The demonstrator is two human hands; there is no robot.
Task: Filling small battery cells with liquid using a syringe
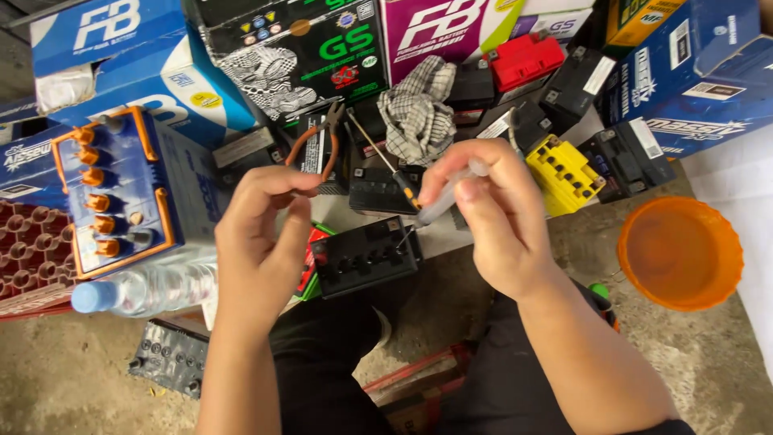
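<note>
right hand (491,221) holds syringe (447,197) above black battery (366,256); pliers (318,137) behind.

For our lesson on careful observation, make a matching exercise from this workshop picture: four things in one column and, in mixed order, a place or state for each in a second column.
Things
1. syringe
2. orange bowl
3. checked cloth
4. water bottle

Places or states
A. crumpled near the boxes at the back
B. lying on its side at the left, blue cap on
C. held in the right hand, tip down at the small black battery
D. standing on the ground at the right

Pairs: 1-C, 2-D, 3-A, 4-B
</note>
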